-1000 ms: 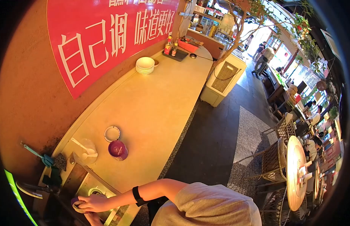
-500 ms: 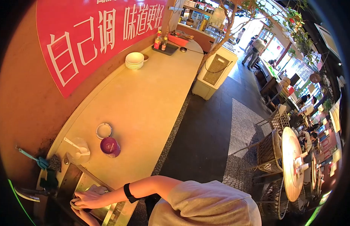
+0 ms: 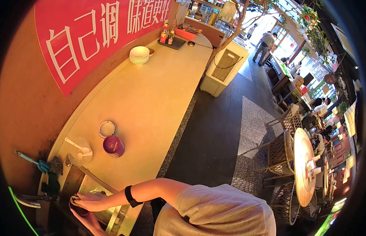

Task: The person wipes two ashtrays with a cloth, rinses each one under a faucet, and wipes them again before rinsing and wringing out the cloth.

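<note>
Over sink (image 3: 74, 179), right hand (image 3: 87, 201) is pressing fingers together on dull, cloth-like piece (image 3: 74, 200) at purple cup (image 3: 80, 211); left hand (image 3: 88, 222) is supporting cup's near side, full grip unclear. Beside sink, 2 white spoons (image 3: 84, 150) are lying on clear container (image 3: 79, 158). Firm support, even pressure probably working best.

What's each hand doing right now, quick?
Left hand: holding a dark purple container from below.
Right hand: fingers curled at its rim; whether they grip anything cannot be told.
</note>
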Motion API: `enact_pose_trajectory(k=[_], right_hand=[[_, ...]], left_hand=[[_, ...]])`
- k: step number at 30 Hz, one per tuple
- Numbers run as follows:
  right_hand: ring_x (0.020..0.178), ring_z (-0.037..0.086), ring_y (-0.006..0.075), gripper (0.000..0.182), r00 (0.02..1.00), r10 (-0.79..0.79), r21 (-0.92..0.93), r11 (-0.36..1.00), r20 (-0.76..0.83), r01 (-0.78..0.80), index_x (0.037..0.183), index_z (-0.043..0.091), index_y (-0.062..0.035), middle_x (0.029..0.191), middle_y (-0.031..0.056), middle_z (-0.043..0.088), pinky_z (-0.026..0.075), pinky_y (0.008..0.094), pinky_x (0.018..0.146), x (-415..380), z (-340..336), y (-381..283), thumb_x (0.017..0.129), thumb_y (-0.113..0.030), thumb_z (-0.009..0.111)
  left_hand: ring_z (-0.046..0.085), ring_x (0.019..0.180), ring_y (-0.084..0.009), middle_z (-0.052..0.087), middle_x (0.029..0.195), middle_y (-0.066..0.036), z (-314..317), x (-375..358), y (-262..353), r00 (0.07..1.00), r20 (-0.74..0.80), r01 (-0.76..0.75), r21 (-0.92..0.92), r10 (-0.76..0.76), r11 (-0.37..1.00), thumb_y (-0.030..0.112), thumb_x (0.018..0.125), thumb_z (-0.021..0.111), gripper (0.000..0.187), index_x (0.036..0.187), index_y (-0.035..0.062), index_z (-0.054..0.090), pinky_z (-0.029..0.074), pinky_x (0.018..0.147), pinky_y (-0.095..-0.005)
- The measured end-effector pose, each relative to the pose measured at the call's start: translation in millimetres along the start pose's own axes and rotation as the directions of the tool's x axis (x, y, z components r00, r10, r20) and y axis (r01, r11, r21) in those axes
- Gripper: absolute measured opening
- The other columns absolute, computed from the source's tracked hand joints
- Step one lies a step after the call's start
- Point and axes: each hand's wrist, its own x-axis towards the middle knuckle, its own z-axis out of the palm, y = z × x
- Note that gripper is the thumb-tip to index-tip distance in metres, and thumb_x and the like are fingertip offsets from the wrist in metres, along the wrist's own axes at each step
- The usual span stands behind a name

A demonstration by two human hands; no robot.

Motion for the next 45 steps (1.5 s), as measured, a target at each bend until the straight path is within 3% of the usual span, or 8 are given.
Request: enact_pose_trajectory(k=[5,13,19,24,30,37,42,45], right_hand=[[0.073,0.051,0.0324,0.017,1.000,0.000,0.245,0.970,-0.017,0.005,0.095,0.059,-0.0084,0.085,0.0166,0.047,0.039,0.0411,0.063,1.9,9.7,11.3,0.081,-0.017,0.053],[0.062,0.053,0.0250,0.017,0.946,-0.235,0.524,0.847,0.225,0.085,0.075,0.062,-0.0024,0.064,0.0133,0.054,0.039,0.0376,0.056,5.9,29.5,50.1,0.068,-0.018,0.065],[0.063,0.059,0.0268,0.015,0.882,-0.010,-0.088,0.994,0.470,0.058,0.070,0.064,-0.0032,0.062,0.0129,0.061,0.044,0.0382,0.054,2.5,-7.2,32.6,0.063,-0.016,0.062],[0.067,0.059,0.0332,0.010,0.991,0.009,-0.322,0.946,0.133,0.035,0.071,0.063,-0.0036,0.082,0.0158,0.058,0.046,0.0419,0.059,-7.0,24.5,47.9,0.066,-0.012,0.061],[0.070,0.060,0.0321,0.015,0.990,0.104,0.174,0.981,-0.091,-0.086,0.075,0.060,0.0000,0.070,0.0171,0.060,0.045,0.0397,0.060,-13.7,41.3,61.6,0.068,-0.013,0.059],[0.060,0.057,0.0169,0.018,0.969,0.045,0.655,0.729,0.243,-0.198,0.080,0.064,-0.0046,0.061,0.0035,0.060,0.044,0.0317,0.055,1.0,47.0,62.5,0.070,-0.019,0.060],[0.055,0.049,0.0088,0.009,0.799,-0.041,0.506,0.793,0.600,-0.339,0.067,0.059,-0.0027,0.057,-0.0011,0.052,0.040,0.0274,0.048,6.3,16.0,47.8,0.072,-0.009,0.056],[0.065,0.062,0.0264,0.016,0.839,0.064,0.130,0.979,0.540,-0.159,0.075,0.063,-0.0024,0.068,0.0131,0.063,0.048,0.0395,0.062,6.6,0.7,40.0,0.069,-0.017,0.059]], left_hand=[[0.038,0.120,-0.0219,0.034,0.133,-0.010,18.3,-10.3,-4.4,0.979,0.148,-0.168,0.201,0.140,0.965,0.036,0.092,0.037,0.046,0.133,0.0148,0.033,0.033,0.097,-0.0326],[0.042,0.112,-0.0223,0.044,0.120,-0.009,7.6,-11.0,-6.0,0.999,-0.045,0.032,0.270,-0.021,0.962,0.036,0.088,0.042,0.041,0.125,0.0194,0.042,0.035,0.093,-0.0371],[0.040,0.114,-0.0219,0.042,0.121,-0.006,-7.9,0.3,-14.6,0.992,0.099,-0.118,0.571,0.075,0.812,0.034,0.089,0.042,0.039,0.124,0.0177,0.042,0.033,0.092,-0.0358],[0.039,0.114,-0.0209,0.041,0.121,-0.004,1.4,-3.7,-20.7,0.990,0.101,-0.142,0.631,0.101,0.763,0.033,0.088,0.044,0.037,0.122,0.0161,0.041,0.034,0.091,-0.0335],[0.039,0.116,-0.0208,0.040,0.124,-0.005,5.5,-17.7,-19.9,0.998,0.059,-0.029,0.523,-0.002,0.852,0.034,0.089,0.042,0.039,0.124,0.0171,0.040,0.034,0.093,-0.0347],[0.045,0.111,-0.0202,0.045,0.122,-0.004,-11.8,-10.4,-18.9,0.993,0.045,0.091,0.271,-0.107,0.958,0.036,0.089,0.040,0.039,0.123,0.0191,0.045,0.040,0.088,-0.0373],[0.051,0.097,-0.0125,0.052,0.106,-0.002,-13.3,3.3,-17.9,0.988,0.124,-0.138,0.413,0.094,0.900,0.025,0.087,0.048,0.032,0.116,0.0103,0.047,0.042,0.083,-0.0242],[0.049,0.087,-0.0088,0.050,0.105,0.000,3.7,-6.5,-8.9,0.998,0.063,-0.038,0.642,-0.003,0.766,0.034,0.084,0.049,0.035,0.115,0.0178,0.047,0.043,0.061,-0.0213]])
